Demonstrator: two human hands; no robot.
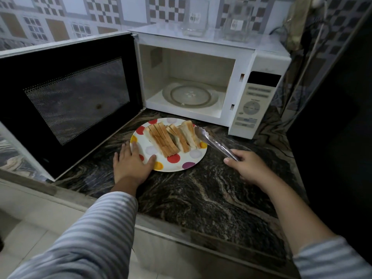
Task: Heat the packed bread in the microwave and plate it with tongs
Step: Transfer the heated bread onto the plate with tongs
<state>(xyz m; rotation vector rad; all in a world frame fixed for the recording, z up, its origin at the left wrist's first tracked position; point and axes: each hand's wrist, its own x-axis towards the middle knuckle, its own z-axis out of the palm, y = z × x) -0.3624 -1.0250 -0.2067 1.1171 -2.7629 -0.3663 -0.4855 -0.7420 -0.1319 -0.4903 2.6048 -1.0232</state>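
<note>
Marbled worktop (211,190), frame centre: bread (171,137) sits on my plate (181,164) below the open microwave (201,77). Left hand (130,164) rests flat on plate rim; right hand (247,168) grips tongs (213,141), tips touching bread.

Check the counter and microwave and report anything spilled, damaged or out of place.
Nothing looks spilled or broken. The bread slices lean in an uneven row on the plate, some tipped over. The microwave door hangs wide open with the turntable bare.
</note>
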